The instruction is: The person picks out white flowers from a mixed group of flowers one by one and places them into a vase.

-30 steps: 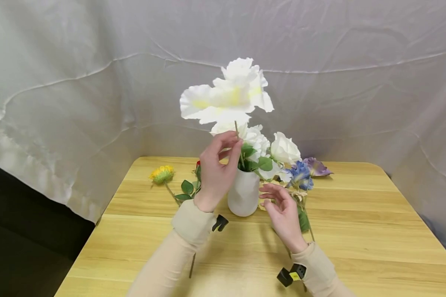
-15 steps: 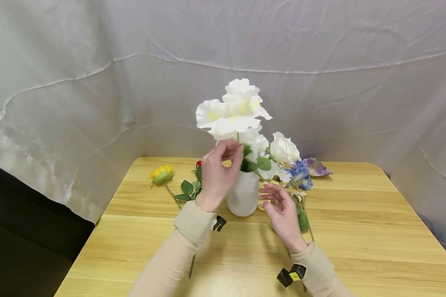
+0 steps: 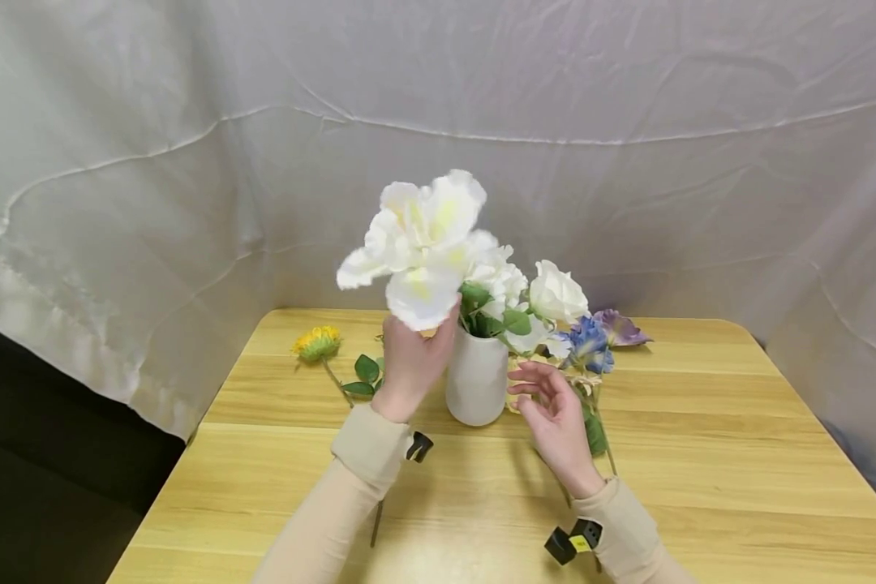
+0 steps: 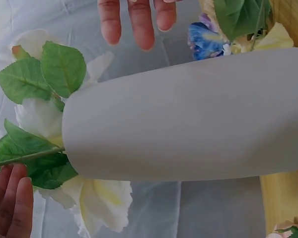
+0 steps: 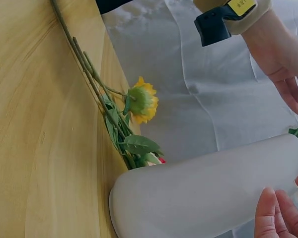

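Note:
My left hand (image 3: pixel 414 361) is at the vase's mouth, partly behind a large white flower (image 3: pixel 422 243) with yellow-marked petals. Its fingers pinch the flower's stem (image 4: pixel 32 156), which enters the mouth of the white vase (image 3: pixel 477 381) in the left wrist view. The bloom leans left over the hand. Standing upright, the vase also holds a white rose (image 3: pixel 557 292), more white blooms and green leaves (image 3: pixel 517 321). On the vase's right, my right hand (image 3: pixel 557 418) holds nothing, its fingers loosely bent close to the wall.
A yellow flower (image 3: pixel 318 344) and leafy stems (image 5: pixel 102 94) lie on the wooden table (image 3: pixel 715 454) left of the vase. To its right lie a blue flower (image 3: pixel 591 345), a purple flower (image 3: pixel 624 328) and more stems. Grey cloth (image 3: pixel 672 195) hangs behind.
My left hand has lowered the white flower toward the vase. The bloom has then tipped left and turned its face toward the head camera. The right hand stays in place.

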Tool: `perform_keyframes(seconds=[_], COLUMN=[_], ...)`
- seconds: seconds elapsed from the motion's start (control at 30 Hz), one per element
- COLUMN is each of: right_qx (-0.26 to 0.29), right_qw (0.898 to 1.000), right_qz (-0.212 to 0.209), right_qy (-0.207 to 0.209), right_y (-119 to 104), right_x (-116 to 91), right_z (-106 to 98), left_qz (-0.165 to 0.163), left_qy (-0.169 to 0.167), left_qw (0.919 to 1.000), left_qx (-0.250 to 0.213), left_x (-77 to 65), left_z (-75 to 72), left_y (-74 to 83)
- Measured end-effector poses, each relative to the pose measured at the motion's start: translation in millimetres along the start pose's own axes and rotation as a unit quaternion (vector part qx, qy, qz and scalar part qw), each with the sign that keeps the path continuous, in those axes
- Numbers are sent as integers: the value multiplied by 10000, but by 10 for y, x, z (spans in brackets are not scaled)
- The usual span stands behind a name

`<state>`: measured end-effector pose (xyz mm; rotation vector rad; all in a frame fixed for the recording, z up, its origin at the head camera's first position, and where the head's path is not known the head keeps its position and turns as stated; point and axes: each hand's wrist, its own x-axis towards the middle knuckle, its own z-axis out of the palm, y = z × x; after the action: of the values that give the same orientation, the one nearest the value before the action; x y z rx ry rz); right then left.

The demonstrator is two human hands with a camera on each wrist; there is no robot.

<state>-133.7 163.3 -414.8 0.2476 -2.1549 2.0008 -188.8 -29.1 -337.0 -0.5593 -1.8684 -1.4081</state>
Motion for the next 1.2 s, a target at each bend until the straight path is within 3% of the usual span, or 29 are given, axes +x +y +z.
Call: perform_keyframes(seconds=[0.13, 0.4, 0.7, 0.97, 1.2], right_qx=[31, 89, 87, -19, -191], right_qw=[10000, 9999, 9999, 9997, 9994], right_qz=[18, -13, -7, 117, 152], right_qy=[13, -60, -145, -207, -247], right_y=[10, 28, 39, 46, 87], right_x=[-1, -13, -24, -29, -52], right_z=[-1, -2, 2, -2, -74], left_qz=[86, -361, -1087, -1010, -1684], left_qy=[-51, -361, -1044, -1148, -1302], left_qw=[9996, 9968, 9772, 9790, 9710], left_qx=[281, 610, 1497, 1348, 1083], left_x=[-31, -31, -29, -79, -171], left_z=[-19, -4, 30, -14, -87], left_y=[-40, -69, -163, -258, -243])
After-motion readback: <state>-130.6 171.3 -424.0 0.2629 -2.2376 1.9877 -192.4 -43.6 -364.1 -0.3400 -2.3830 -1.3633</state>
